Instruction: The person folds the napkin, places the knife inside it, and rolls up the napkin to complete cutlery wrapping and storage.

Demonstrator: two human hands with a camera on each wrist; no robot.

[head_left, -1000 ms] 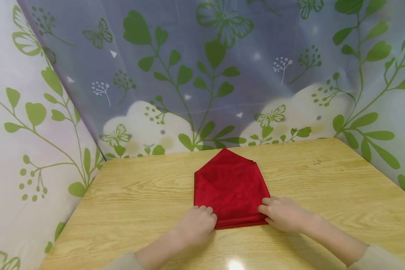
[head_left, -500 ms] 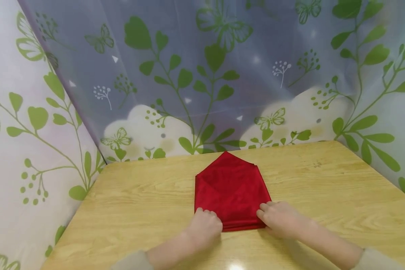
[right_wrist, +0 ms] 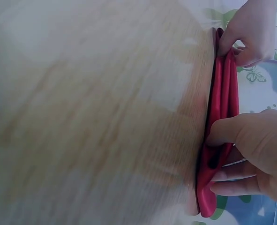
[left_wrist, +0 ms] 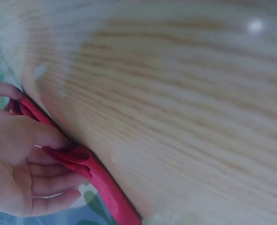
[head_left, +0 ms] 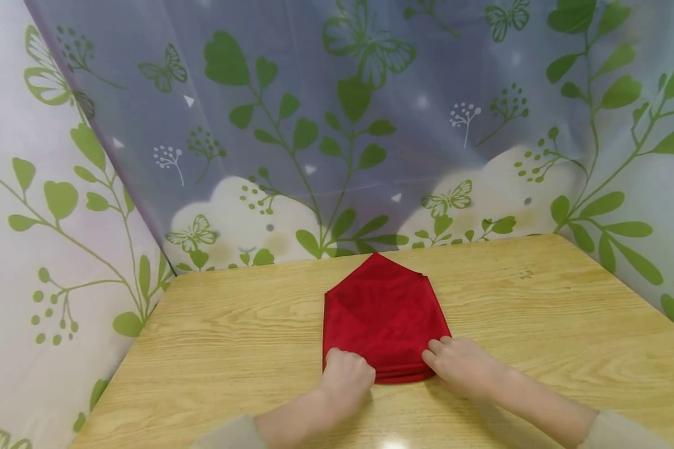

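A red satiny cloth lies folded on the table, its far end coming to a point and its near edge stacked in several layers. My left hand pinches the near left part of that edge, thumb below and fingers over the top. At the near right corner my right hand grips the same folded edge. In the left wrist view the cloth's layers bulge beside the left thumb. Seen from the right wrist, the folds stretch between both hands, with the right thumb tucked against them.
The wood-grain table extends around the cloth on all sides. Behind it hangs a blue-grey curtain printed with leaves and butterflies, and a pale printed panel stands at the left.
The left hand has shifted right along the near edge and the right hand slightly left, so they are closer together. The near edge now bows a little between them.
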